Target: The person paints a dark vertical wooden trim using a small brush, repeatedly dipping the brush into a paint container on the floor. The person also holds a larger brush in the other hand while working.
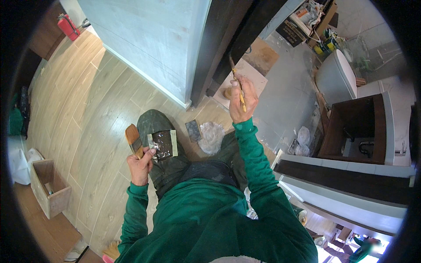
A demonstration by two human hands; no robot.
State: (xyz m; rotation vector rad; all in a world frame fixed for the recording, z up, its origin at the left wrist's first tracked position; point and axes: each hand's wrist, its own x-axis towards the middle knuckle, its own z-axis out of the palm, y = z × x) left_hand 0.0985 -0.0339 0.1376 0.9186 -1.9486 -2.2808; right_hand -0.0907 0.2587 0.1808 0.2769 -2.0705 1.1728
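My right hand [244, 98] pinches a thin paintbrush [233, 65] with a yellowish handle. Its tip is up against the dark door frame [210, 61]. In my left hand [140, 168] are a wide flat paintbrush [133, 136], bristles up, and a small square tray [164, 147] smeared with dark and whitish paint. My thumb presses on the tray's edge, above my left knee. Between my knees, a crumpled white cloth or plastic bag [211, 136] lies on the floor beside a dark grey flat pad [193, 130]. Behind my right hand a round tan object [227, 93] is partly hidden.
A pale wall panel [149, 39] stands ahead. To the right are a toilet [333, 72], an open dark cabinet [351, 131] and a box of supplies [296, 30]. On the left are a wooden drawer [57, 193] and a red fire extinguisher [68, 27]. Another person [364, 250] is at lower right.
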